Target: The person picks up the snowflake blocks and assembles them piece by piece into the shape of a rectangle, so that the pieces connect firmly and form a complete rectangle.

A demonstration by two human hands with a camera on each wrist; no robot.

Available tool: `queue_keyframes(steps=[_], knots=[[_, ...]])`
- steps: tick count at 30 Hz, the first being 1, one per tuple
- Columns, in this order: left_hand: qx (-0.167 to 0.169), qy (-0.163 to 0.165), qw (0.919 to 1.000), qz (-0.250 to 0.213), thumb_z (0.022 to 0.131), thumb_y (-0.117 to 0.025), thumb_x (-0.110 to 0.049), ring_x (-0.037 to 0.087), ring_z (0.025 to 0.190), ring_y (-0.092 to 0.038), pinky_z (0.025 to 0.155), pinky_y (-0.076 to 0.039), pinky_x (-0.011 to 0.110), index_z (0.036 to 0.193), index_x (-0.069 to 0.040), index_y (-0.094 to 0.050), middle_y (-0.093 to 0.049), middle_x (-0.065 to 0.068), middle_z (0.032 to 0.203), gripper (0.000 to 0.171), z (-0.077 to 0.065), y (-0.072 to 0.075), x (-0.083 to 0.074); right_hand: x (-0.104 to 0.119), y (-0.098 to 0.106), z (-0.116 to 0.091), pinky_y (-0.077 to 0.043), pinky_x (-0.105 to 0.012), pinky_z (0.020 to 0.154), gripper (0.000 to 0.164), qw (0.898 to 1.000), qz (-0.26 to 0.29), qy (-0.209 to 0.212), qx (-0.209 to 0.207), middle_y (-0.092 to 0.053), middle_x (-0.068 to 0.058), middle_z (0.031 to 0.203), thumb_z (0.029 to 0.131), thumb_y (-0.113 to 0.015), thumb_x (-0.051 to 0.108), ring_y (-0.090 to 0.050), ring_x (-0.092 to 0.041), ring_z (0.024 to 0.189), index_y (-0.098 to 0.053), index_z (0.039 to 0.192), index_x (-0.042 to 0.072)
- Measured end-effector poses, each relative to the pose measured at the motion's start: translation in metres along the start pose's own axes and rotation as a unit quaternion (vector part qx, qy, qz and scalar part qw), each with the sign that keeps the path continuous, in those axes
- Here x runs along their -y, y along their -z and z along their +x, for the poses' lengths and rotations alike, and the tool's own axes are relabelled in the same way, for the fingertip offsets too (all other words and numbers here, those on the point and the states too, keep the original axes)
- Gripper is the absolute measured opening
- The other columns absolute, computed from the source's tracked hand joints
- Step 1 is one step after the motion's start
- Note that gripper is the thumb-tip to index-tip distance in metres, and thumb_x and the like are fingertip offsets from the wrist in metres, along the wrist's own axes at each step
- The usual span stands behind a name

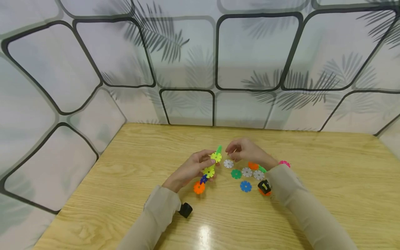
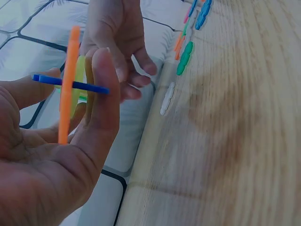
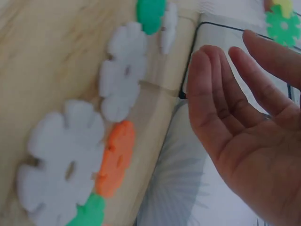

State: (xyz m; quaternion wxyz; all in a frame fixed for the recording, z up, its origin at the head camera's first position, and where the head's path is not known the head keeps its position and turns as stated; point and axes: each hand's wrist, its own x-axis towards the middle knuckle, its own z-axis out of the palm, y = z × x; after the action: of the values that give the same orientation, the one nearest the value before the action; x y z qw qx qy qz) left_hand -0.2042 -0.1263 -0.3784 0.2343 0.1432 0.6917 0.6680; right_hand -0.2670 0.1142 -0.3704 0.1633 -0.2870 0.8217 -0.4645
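My left hand (image 1: 194,167) holds a chain of interlocked snowflake discs (image 1: 209,171), pinched between thumb and fingers above the table. The chain runs from a green disc (image 1: 219,149) at the top through yellow ones and a dark blue disc (image 1: 203,179) to an orange disc (image 1: 199,188). In the left wrist view, the orange disc (image 2: 69,89) stands crosswise in the blue disc (image 2: 94,87). Just right of the chain my right hand (image 1: 245,150) hovers with relaxed, slightly bent fingers; in the right wrist view the hand (image 3: 244,108) has nothing in it.
On the wooden table (image 1: 140,149) loose discs lie below and beside the right hand: a white disc (image 1: 228,164), a green disc (image 1: 236,174), a blue disc (image 1: 246,186), and several more. A pink disc (image 1: 284,163) lies beyond the right wrist. A patterned curtain (image 1: 187,107) stands behind the table.
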Motion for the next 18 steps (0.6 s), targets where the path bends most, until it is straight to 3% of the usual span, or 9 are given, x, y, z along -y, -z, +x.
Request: queue_keyframes(steps=[6,11,18], knots=[[-0.021,0.004,0.9998,0.002,0.108,-0.049,-0.015,0.023,0.085,-0.069,0.077,-0.055,0.033,0.150,-0.001,-0.039,-0.059,0.025,0.124,0.046,-0.001,-0.001,0.000,-0.001,-0.008,0.006,-0.056,-0.037,0.074,0.017,0.994,-0.100,-0.027,0.040,-0.070,-0.009,0.093,0.089,-0.070,-0.003,-0.064,-0.022,0.085,-0.071,0.106,-0.007],[-0.016,-0.005,0.9998,-0.006,0.108,-0.049,-0.015,0.023,0.086,-0.069,0.080,-0.055,0.035,0.148,0.000,-0.040,-0.060,0.025,0.118,0.043,-0.001,-0.001,0.000,0.002,-0.012,0.009,-0.055,-0.038,0.076,0.024,0.988,-0.127,-0.066,0.054,-0.067,-0.009,0.093,0.083,-0.077,-0.004,-0.061,-0.024,0.087,-0.072,0.107,-0.004],[-0.010,-0.010,0.9998,-0.013,0.108,-0.048,-0.014,0.019,0.084,-0.068,0.077,-0.054,0.031,0.146,0.001,-0.041,-0.059,0.027,0.118,0.042,0.000,0.000,0.000,0.002,-0.014,0.010,-0.053,-0.042,0.083,0.028,0.984,-0.156,-0.064,0.063,-0.067,-0.009,0.098,0.080,-0.081,-0.002,-0.060,-0.026,0.093,-0.074,0.107,-0.002]])
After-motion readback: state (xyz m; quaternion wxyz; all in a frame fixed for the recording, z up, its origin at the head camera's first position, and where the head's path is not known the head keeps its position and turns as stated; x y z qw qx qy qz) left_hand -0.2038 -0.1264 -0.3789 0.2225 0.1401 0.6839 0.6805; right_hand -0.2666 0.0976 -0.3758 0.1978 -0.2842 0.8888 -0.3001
